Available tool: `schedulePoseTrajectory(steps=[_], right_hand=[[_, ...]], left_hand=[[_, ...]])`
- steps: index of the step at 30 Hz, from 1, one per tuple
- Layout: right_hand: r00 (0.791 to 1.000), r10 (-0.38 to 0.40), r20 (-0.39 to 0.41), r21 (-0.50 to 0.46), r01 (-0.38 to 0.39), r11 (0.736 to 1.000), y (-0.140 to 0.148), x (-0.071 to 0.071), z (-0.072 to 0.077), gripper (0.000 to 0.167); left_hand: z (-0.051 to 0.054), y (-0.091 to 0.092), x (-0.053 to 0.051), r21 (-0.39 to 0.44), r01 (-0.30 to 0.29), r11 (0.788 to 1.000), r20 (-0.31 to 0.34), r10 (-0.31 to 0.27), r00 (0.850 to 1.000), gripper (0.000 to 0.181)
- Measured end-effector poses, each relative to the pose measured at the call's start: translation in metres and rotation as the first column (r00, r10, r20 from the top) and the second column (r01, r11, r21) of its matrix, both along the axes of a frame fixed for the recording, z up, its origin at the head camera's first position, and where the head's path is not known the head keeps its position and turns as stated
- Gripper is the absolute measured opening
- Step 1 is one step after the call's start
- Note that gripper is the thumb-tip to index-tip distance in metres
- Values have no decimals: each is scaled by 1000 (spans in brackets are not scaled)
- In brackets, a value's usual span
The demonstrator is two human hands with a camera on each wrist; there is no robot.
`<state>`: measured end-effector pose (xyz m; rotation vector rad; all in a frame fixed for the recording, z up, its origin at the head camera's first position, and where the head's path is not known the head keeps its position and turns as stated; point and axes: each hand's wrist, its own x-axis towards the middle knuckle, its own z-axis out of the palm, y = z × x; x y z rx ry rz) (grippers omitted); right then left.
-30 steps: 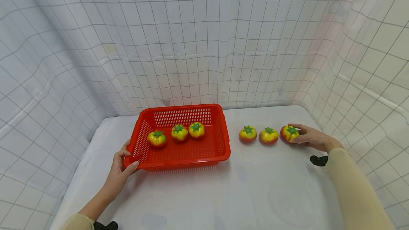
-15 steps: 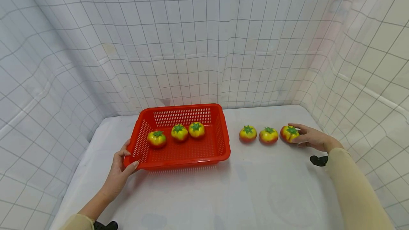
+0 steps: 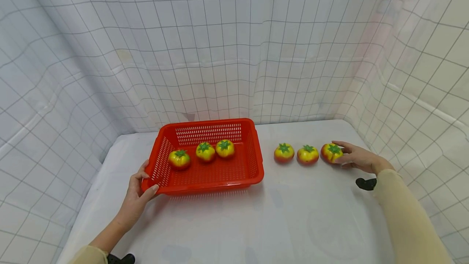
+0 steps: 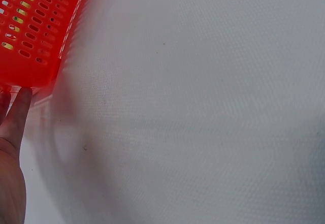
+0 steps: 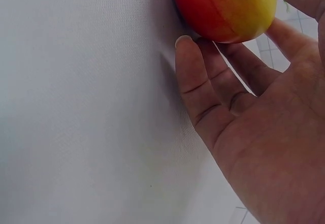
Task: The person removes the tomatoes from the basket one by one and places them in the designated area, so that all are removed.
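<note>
My left hand (image 3: pixel 134 199) grips the near left corner of a red plastic basket (image 3: pixel 205 188), thumb on the near rim and fingers along the left side. Three red-and-yellow tomatoes with green leafy tops lie inside it, the leftmost tomato (image 3: pixel 179 159) apart from the other two. Far to the right, my right hand (image 3: pixel 360 159) holds the end tomato (image 3: pixel 331 153) of a row of three on the white table. In the right wrist view, the thumb lies over this tomato (image 5: pixel 218 8) and fingers reach around its far side. It appears to rest on the table.
Between the basket and my right hand sit two loose tomatoes, a nearer one (image 3: pixel 283 153) and a middle one (image 3: pixel 307 155). White checked curtains (image 3: pixel 205 52) enclose the table (image 3: pixel 293 223) at the back and both sides. The basket's slotted wall (image 4: pixel 30 31) shows in the left wrist view.
</note>
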<state>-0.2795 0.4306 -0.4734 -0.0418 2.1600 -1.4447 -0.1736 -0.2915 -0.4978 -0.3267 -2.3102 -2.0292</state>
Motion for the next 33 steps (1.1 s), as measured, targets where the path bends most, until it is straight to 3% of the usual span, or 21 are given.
schedulePoseTrajectory(steps=[20,33], right_hand=[[1000,-1,4,20,1,1000,5,9,8,93],[992,-33,-119,101,45,994,11,15,21,88]], left_hand=[[-1,1,0,-13,-6,1000,-2,6,1000,33],[0,0,0,-12,-9,1000,2,9,1000,32]])
